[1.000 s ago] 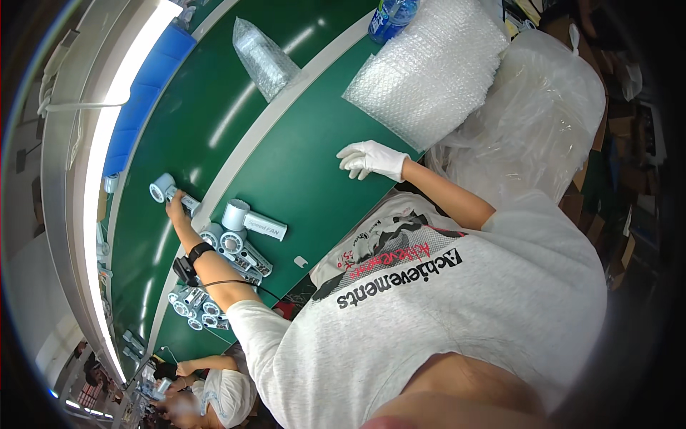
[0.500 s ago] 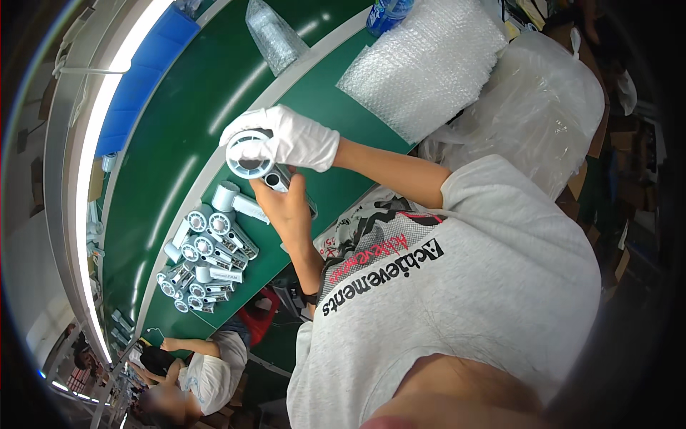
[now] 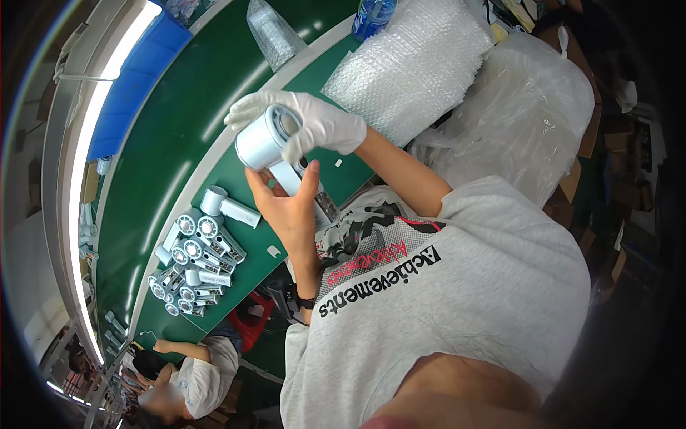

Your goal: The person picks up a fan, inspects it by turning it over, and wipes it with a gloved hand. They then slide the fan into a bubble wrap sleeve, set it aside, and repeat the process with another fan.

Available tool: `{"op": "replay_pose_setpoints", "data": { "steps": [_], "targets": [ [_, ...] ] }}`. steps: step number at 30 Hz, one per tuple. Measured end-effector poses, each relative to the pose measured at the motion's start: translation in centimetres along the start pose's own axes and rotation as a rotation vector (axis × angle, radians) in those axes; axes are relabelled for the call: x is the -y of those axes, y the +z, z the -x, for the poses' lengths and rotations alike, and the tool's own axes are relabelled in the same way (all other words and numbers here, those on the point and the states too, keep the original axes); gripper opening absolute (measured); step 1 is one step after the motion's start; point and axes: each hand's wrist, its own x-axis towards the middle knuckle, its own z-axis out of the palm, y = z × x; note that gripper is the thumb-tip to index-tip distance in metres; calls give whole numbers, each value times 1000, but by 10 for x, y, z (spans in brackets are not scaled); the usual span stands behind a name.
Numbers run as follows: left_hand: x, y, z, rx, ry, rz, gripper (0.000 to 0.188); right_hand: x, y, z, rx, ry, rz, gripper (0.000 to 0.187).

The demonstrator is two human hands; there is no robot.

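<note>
1. From my end I see the bare left hand closed around the handle of a pale blue, drum-headed plastic handheld fan, just below its head; a black strap circles that wrist.
2. The right hand, in a white fabric glove, is curled about the fan's round head, fingers over its far side and thumb near the ringed face.
3. I have the fan held between both hands, over the matte green worktable.
4. To the left, one similar pale blue fan lies beside a crowded cluster of others.
5. Near the glove's side I see a clear bubble-wrap sheet, with a blue-labelled plastic bottle next to it and a large translucent plastic bag to the right.
6. Far left, a co-worker in a white shirt sits at the table.
</note>
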Motion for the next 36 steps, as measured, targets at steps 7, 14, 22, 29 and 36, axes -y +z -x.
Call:
{"op": "replay_pose_setpoints", "data": {
  "steps": [7, 14, 22, 29, 36],
  "targets": [
    [19, 0, -3, -73, 196, -296, 61, 21, 13, 9, -76, 119, 421, 47],
    [36, -14, -21, -304, 998, -598, 71, 6, 5, 9, 37, 83, -22, 61],
    [59, -28, 3, 215, -156, 910, 79, 32, 9, 12, 499, 152, 475, 57],
    [54, -22, -1, 314, -342, 1036, 62, 25, 15, 11, 258, 413, 329, 27],
    [16, -22, -23, -167, -382, 872, 54, -3, 14, 43, 314, -281, 555, 27]
  ]
}}
